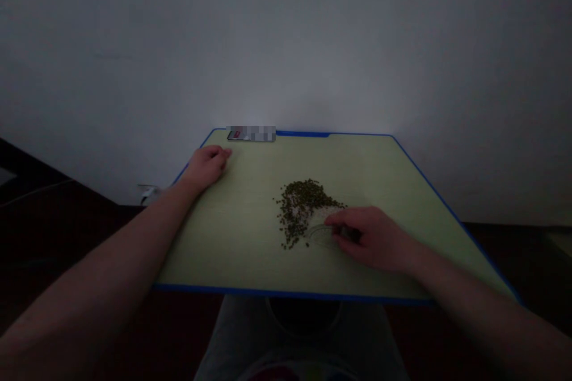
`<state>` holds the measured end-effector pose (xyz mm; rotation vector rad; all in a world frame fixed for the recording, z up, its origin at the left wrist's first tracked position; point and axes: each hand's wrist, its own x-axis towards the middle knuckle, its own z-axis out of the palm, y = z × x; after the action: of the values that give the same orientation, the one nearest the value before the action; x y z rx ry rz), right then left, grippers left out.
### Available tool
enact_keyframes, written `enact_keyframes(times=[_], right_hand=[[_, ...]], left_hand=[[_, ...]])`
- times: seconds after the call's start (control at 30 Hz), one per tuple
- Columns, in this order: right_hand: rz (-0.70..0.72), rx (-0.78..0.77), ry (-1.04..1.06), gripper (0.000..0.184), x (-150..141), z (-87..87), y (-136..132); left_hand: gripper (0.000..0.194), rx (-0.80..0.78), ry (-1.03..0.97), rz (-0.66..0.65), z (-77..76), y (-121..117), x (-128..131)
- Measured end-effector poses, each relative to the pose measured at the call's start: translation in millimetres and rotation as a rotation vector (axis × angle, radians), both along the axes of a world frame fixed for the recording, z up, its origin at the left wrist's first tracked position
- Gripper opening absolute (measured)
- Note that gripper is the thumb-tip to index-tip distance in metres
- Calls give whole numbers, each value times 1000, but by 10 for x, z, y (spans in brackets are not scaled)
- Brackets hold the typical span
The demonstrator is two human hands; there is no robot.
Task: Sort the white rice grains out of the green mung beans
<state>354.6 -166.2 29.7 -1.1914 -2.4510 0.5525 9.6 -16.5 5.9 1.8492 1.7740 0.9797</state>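
Note:
A heap of small dark green beans (308, 190), mixed with pale grains (328, 212) on its right side, lies spread on the table. My right hand (369, 237) is at the heap's lower right, its thumb and fingers closed on a clear, thin, curved-rimmed object (319, 231). In this dim light its kind is hard to make out, and my fingers hide part of it. At the table's left edge my left hand (209, 165) rests on the surface, fingers loosely curled in with nothing visible in them.
The pale yellow-green table (250, 256) has a blue rim. A phone (251, 134) lies at its far left edge, by a blue strip (304, 134). Behind stands a white wall (286, 41). Below the near edge a dark round container (306, 314) sits between my legs.

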Motion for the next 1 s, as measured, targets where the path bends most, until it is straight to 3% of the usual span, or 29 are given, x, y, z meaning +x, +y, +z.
enact_keyframes(times=[0.07,0.17,0.23,0.33,0.5,0.67,0.8,1.0], right_hand=[[-40,7,14,27,15,-1,-25],[-99,26,56,27,26,-24,-91],[-129,36,84,27,26,-56,-138],[-180,35,117,28,25,-109,-179],[-214,17,145,28,25,-167,-163],[-197,14,116,32,0,-203,-130],[-199,24,89,33,-17,-207,-112],[-198,47,104,33,-3,-224,-92]], left_hand=[[38,-2,-135,-9,-6,-55,184],[39,-64,-173,-121,-45,-69,401],[38,-53,-208,-72,-47,-46,485],[33,-76,-457,-27,18,-16,585],[25,-98,-618,-246,40,-12,762],[26,-139,-570,-372,-117,-56,804],[24,-113,-443,-432,-155,-137,813],[25,-65,-294,-397,-146,-164,811]])
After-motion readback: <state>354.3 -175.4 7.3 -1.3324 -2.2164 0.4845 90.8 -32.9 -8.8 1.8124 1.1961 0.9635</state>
